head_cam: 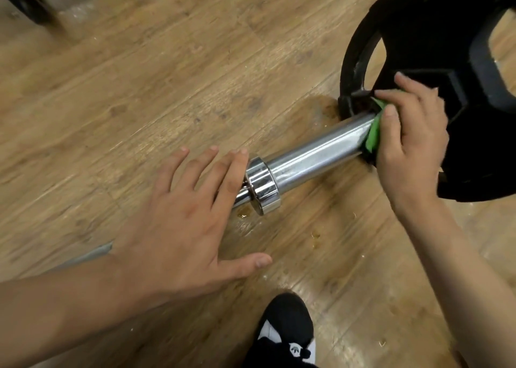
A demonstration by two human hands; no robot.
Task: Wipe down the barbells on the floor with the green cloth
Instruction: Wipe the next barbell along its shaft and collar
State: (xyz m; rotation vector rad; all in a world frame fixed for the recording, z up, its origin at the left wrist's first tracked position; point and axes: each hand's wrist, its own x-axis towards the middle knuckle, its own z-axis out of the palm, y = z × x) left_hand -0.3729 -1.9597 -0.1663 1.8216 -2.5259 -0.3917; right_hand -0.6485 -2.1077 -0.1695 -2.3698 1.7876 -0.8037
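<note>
Left hand (181,214), at 8 o'clock: grip lying apart, fingers straight and spread, tips reaching toward the chrome collar (262,184). Cannot tell whether it is pressing on the bar or only hovering.

Barbell (315,155) is lying on the wood floor (139,74), running from 8 o'clock up to 2 o'clock. Green cloth (373,133) is sitting at the sleeve's 2 o'clock end, right against the black weight plate (418,46). Right hand (410,144): grip clamping round the cloth, pressing it onto the chrome.

Risks, as I am judging them:
- The flat left hand is probably not steadying much. A hard wipe could be setting the bar rolling on its plate, toward the shoe (287,331) at 6 o'clock.
- The brown stain (321,106) and specks are lying on the floor just beside the sleeve. A cloth dragging low could be picking up that dirt and smearing it on the chrome.
- The right fingers are working in the corner between sleeve and plate. If the plate is sliding on the sleeve, they are getting pinched.
- The cloth is bunched small and may be slipping out.

Hard to see:
- The dark shape (25,1) at 11 o'clock is cropped and not identifiable.
- The thin shaft is disappearing under the left palm.
- Most of the cloth is hiding under the right fingers.
- The plate is running off the frame at 1 to 3 o'clock.
- No other barbells are showing.
</note>
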